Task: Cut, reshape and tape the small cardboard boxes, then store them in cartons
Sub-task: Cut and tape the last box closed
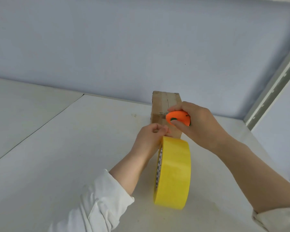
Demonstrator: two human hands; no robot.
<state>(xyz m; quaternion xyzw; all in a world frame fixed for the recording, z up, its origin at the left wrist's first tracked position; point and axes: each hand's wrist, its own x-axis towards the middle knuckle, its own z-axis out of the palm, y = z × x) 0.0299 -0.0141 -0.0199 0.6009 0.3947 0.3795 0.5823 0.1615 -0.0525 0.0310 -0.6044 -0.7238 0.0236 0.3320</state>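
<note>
A small brown cardboard box (164, 104) lies on the white table (65, 148) near the back wall, its near part hidden behind my hands. My right hand (196, 124) grips a small orange cutter (178, 119) with a green button, held against the box's near top edge. My left hand (149, 139) pinches the top of a large yellow tape roll (173, 174) that stands on edge in front of the box. Whether a strip of tape runs from the roll to the box is hidden.
A pale blue wall (141, 47) rises right behind the box. A grey metal rail (274, 87) runs diagonally at the right. A seam (40, 126) crosses the table surface on the left.
</note>
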